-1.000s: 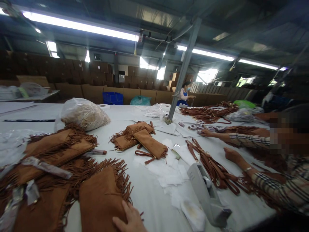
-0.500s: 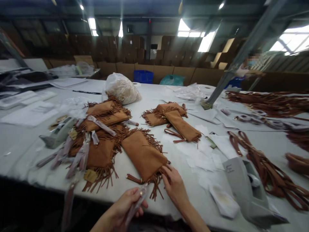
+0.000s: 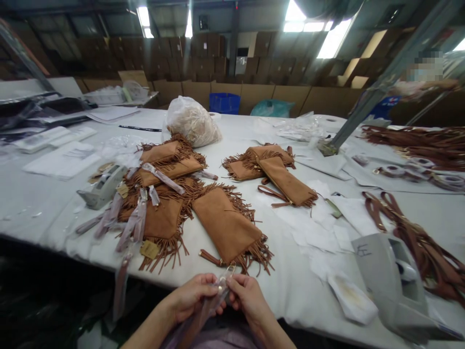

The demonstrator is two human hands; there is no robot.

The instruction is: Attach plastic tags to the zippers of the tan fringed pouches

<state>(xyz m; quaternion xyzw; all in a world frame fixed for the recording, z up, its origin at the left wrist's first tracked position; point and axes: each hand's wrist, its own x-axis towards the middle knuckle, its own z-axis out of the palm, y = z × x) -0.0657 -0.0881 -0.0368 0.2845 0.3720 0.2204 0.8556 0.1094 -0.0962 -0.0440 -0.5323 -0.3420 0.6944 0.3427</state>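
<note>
A brown strap in clear plastic wrap [image 3: 200,312] runs down from my left hand [image 3: 194,295], whose fingers are closed round it. My right hand [image 3: 249,298] pinches the strap's upper end, close by the metal clasp [image 3: 230,269]. That clasp lies at the lower corner of a tan fringed pouch [image 3: 227,225], which rests flat on the table in front of both hands. Whether the clasp is hooked to the pouch I cannot tell. More fringed pouches [image 3: 163,215] with plastic-wrapped straps are piled to the left.
Other tan pouches [image 3: 286,182] lie farther back. A grey tape dispenser [image 3: 387,276] stands at right beside brown straps [image 3: 421,247]; another dispenser [image 3: 103,186] is at left. A stuffed plastic bag [image 3: 192,121] and a metal post [image 3: 366,114] stand behind. A person [image 3: 423,77] is at far right.
My right hand has left the pouch's fringed corner and come in beside my left hand, closing on the strap's end. The camera view has shifted slightly.
</note>
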